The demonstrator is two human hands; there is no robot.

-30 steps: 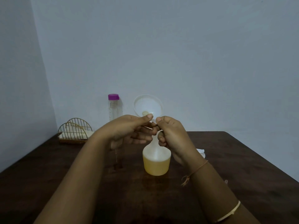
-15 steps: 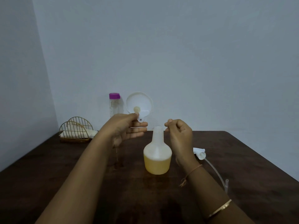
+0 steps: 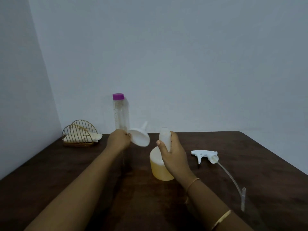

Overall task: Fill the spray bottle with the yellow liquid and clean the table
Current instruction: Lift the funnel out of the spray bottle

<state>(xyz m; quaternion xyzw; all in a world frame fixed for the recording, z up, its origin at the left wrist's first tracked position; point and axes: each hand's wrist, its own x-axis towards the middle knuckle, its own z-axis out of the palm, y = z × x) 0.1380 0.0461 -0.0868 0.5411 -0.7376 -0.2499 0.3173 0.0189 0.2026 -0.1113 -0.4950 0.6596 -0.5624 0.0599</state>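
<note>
Over to the left of the spray bottle (image 3: 159,169), my left hand (image 3: 119,139) now pinches the funnel (image 3: 140,137) by its rim, tipped on its side with the spout pointing up and away from me. A second ago both hands were together at the bottle's neck, with the funnel just above them. Since then I have swung the funnel off to the left, and my right hand (image 3: 173,152) has wrapped its fingers and thumb round the bare neck.

The bottle stands upright on the dark wooden surface (image 3: 250,164) in front of me, its lower body filled with yellow liquid (image 3: 157,172). I take that to mean the filling is done and the funnel only needs setting down. The next step should be fitting the trigger head (image 3: 204,154), which lies on its side to the right of the bottle, its dip tube (image 3: 231,178) trailing toward me. Wiping has not begun.

Some things I can't read. My right hand covers the bottle's right side, so the liquid level there is hidden. My left fingertips are tucked behind the back of the hand. A thin pale streak below that hand may be a drip from the funnel, or only a reflection. I cannot tell whether the clear bottle with the purple cap (image 3: 121,114) by the wall holds anything.
</note>
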